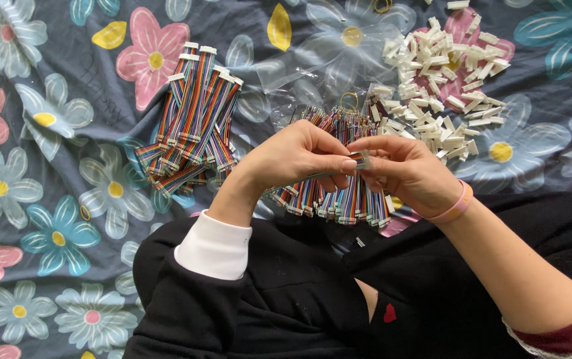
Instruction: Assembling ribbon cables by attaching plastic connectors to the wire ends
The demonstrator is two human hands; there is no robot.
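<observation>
Head view looks straight down at someone sitting on a floral bedsheet (47,219) – dark blue-grey with big pink, blue and white flowers. Both hands meet in the middle of the frame. The left hand (299,156) is curled nearly shut, thumb and fingertips pinching one end of a small rainbow ribbon cable (360,159). The right hand (402,169), with a pink wristband (455,206) on it, is also pinched closed on that same cable end, so the two sets of fingertips are touching or almost touching around it.

Right under the hands there's a loose heap of more ribbon cables (339,199), partly hidden by the fingers. Off to the left lies a second pile of cables (193,123) that already have white plugs on their ends – fanned out and stacked. Up and to the right sits a heap of small white plastic connector housings (442,86), with a crumpled clear plastic bag (312,73) just beside it.
</observation>
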